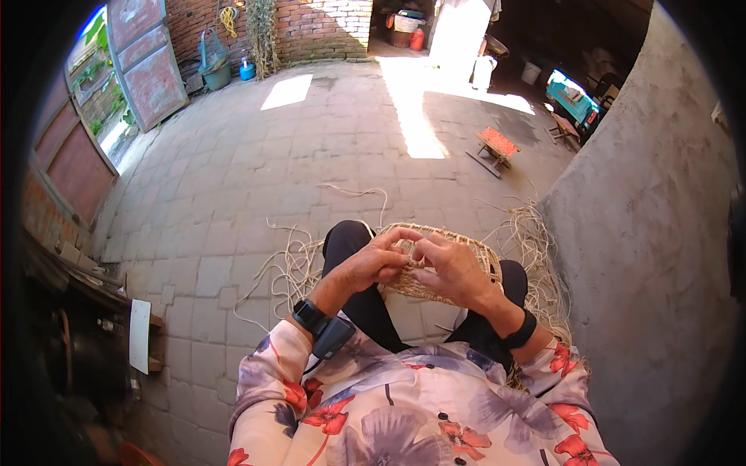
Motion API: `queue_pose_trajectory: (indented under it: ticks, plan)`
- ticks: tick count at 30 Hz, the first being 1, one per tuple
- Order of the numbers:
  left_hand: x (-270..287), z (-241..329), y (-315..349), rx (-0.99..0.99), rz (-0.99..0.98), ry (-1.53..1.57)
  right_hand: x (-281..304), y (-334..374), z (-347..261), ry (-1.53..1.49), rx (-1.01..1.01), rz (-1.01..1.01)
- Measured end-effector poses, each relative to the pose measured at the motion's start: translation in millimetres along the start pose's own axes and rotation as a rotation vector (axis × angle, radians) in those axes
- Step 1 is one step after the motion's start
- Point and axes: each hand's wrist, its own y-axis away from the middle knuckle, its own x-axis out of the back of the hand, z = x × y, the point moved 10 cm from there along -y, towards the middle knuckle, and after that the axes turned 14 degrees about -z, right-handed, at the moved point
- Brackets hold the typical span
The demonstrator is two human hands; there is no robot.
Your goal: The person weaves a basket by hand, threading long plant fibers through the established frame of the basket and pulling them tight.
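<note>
A woven straw basket [488, 255] rests across my lap between my knees, its rim towards me partly covered by my hands. My left hand [374, 262] is closed at the basket's left side, fingertips pinching pale straw cord. Close against it, my right hand [454, 270] is bent over the rim with thumb and fingers closed on the same cord. The fingers hide most of the piece between them. Loose straw cords [291, 260] trail over the floor by my left knee, and a thicker heap of straw cords [532, 241] lies beside my right knee.
A grey wall [645, 194] rises close on my right. Ahead on the paved floor stands a small stool with an orange woven seat [498, 143]. A white board [140, 335] juts out at left. Metal gates [148, 62] and a green tub [216, 75] are farther off.
</note>
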Motion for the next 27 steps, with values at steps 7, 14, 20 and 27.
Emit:
queue_pose_trajectory:
  ticks: [7, 14, 20, 27]
  plan:
    - [-13.1, 54.5, 17.8, -0.017, 0.375, -0.691, 10.0, 14.7, 27.2, -0.596, -0.212, -0.138]
    - [-80.2, 69.3, 11.3, -0.252, 0.140, -0.195, 61.0, 31.2, 8.3, -0.692, -0.126, 0.048]
    - [-63.6, 64.5, 21.8, -0.177, 0.330, -0.564, 36.4, 33.0, 21.5, -0.440, -0.053, -0.003]
    - [-59.9, 69.1, 29.2, -0.228, 0.425, -0.837, 24.3, 25.8, 28.1, -0.338, -0.043, 0.041]
